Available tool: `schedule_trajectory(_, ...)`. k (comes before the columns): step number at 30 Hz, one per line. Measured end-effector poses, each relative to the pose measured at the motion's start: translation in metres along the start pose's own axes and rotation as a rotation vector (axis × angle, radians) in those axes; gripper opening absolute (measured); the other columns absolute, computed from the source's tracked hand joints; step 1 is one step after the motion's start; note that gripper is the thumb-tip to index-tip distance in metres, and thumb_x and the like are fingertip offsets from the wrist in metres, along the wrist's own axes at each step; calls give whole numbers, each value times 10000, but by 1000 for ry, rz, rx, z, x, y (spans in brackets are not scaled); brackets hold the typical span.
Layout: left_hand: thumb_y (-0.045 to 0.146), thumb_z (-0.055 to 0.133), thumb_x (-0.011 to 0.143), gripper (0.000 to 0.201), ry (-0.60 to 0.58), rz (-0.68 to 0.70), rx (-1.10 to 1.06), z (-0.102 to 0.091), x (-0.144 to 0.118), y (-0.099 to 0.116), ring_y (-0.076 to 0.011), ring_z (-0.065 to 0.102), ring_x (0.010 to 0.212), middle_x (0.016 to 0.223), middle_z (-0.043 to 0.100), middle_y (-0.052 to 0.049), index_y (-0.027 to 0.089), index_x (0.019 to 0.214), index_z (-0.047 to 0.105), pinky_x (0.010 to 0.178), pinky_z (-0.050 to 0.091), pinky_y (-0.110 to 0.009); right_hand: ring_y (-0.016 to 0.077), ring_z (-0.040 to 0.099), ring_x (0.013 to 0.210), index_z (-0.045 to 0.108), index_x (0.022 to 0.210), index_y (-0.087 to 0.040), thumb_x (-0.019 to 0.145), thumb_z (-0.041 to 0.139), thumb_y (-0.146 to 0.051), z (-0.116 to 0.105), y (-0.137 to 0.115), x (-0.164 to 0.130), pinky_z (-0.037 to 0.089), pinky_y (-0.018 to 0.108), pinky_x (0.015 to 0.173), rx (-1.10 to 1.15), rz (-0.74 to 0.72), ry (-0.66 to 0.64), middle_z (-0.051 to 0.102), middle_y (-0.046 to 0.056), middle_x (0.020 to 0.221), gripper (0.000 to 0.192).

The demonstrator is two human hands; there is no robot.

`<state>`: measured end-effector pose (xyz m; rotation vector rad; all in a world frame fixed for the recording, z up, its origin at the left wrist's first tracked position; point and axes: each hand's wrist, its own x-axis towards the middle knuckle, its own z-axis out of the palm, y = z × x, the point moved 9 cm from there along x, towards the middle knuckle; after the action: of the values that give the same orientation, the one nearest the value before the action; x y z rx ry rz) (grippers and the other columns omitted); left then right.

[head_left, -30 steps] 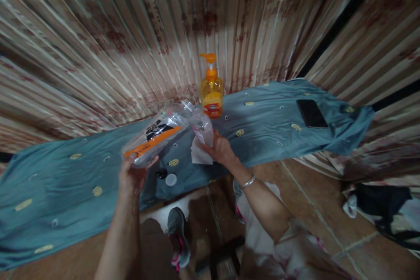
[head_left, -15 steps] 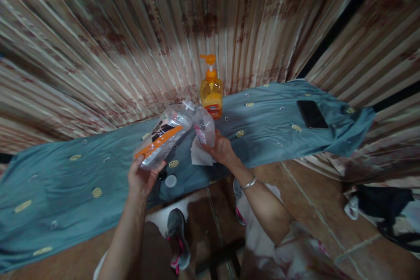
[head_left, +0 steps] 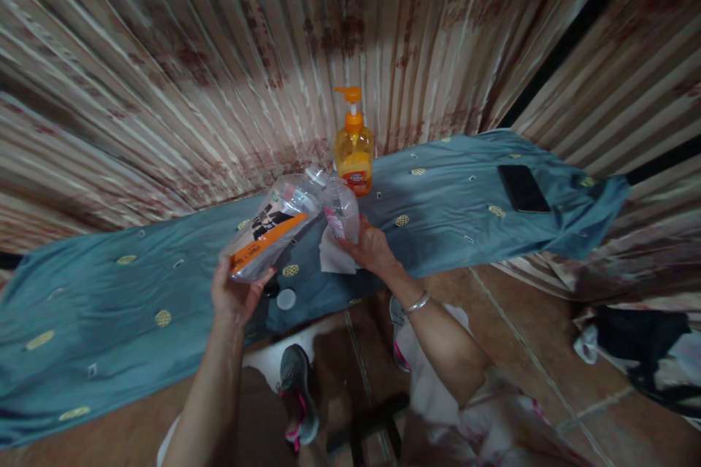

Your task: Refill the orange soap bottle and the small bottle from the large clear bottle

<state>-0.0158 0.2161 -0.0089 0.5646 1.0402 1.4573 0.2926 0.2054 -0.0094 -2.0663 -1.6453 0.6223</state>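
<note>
Grip: my left hand (head_left: 236,297) is closed around the lower end of a clear refill pouch (head_left: 272,232) with an orange band, holding it tilted so its spout end rises toward a small clear bottle (head_left: 340,210). My right hand (head_left: 372,252) is wrapped around the base of that bottle, fingers closed on it, steadying it over a white tissue (head_left: 331,259).

Taking the orange pump bottle (head_left: 353,148) as landmark: the small bottle stands just in front of it and slightly to its left, near but apart; the pouch slants away to the front left, its spout meeting the small bottle's mouth, though blur keeps me from telling whether they touch. Two small round caps (head_left: 285,299), one white and one dark, lie well in front of the pump bottle, beside my left hand. A dark phone (head_left: 523,188) lies well to the pump bottle's right. All rest on a worktop covered with a blue cloth (head_left: 109,299), backed by a striped curtain (head_left: 164,51).

Handling note: as I judge it, the work in hand is decanting from pouch to bottle. It goes best with the bottle kept upright on the tissue, the spout seated squarely over the mouth, and the pouch squeezed gently from its lower end, since soft walls surge easily. The narrow mouth is where a spill is likeliest.
</note>
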Motion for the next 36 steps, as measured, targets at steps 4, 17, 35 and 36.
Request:
schedule_trajectory(4, 645, 940, 691, 605, 41, 21, 66, -2, 1, 2, -272, 789, 876, 1039, 823, -102, 206, 1074, 776, 605, 688, -348, 310, 839, 1115, 613, 1379, -109, 1021, 803, -443, -1, -2, -1, 628, 369, 930, -12, -26, 4, 845, 231, 1178, 525)
schedule_trajectory(17, 433, 904, 589, 449, 54, 114, 82, -3, 1, 28, -246, 761, 859, 1045, 813, -52, 262, 976, 755, 605, 636, -313, 323, 839, 1123, 613, 1426, -115, 1053, 754, -524, -1, -5, -3, 640, 393, 940, -34, -43, 1, 850, 232, 1191, 571)
schedule_trajectory(35, 395, 892, 495, 631, 43, 240, 89, 11, -7, 59, -188, 715, 782, 1147, 797, -61, 279, 1103, 768, 483, 561, -207, 300, 843, 1165, 624, 1443, -114, 1028, 811, -505, -3, -6, -5, 637, 345, 956, -55, -35, 22, 852, 213, 1202, 600)
schedule_trajectory(36, 391, 892, 500, 619, 41, 248, 85, 11, -7, 60, -188, 712, 795, 1140, 796, -65, 274, 1094, 769, 495, 555, -201, 303, 843, 1165, 622, 1442, -113, 1024, 816, -502, -3, -6, -5, 640, 350, 953, -49, -40, 21, 851, 215, 1206, 603)
